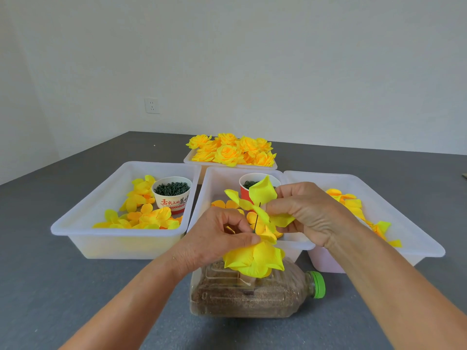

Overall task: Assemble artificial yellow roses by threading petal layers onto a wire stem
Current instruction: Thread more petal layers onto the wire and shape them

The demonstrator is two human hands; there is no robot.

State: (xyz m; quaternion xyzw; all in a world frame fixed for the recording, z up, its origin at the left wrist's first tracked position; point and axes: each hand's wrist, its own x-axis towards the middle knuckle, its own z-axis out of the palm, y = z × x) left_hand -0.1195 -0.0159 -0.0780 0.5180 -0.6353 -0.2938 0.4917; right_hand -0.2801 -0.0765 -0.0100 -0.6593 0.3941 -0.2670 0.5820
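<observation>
My left hand [222, 238] pinches a thin dark wire stem [257, 219] at its base, where a part-built yellow rose [255, 261] hangs below my thumb. My right hand [303, 213] holds a loose yellow petal layer [261, 198] around the upper end of the wire, which pokes up through the layer. Both hands meet above the middle tray [214, 183] and a lying bottle.
A plastic bottle [252, 294] of brown grain with a green cap lies on the grey table [63, 286]. Left tray [101, 198] holds petals and a cup of green parts [172, 193]. The right tray [391, 195] holds petals. The far tray [188, 159] holds finished roses [231, 149]. A red cup [246, 188] stands in the middle tray.
</observation>
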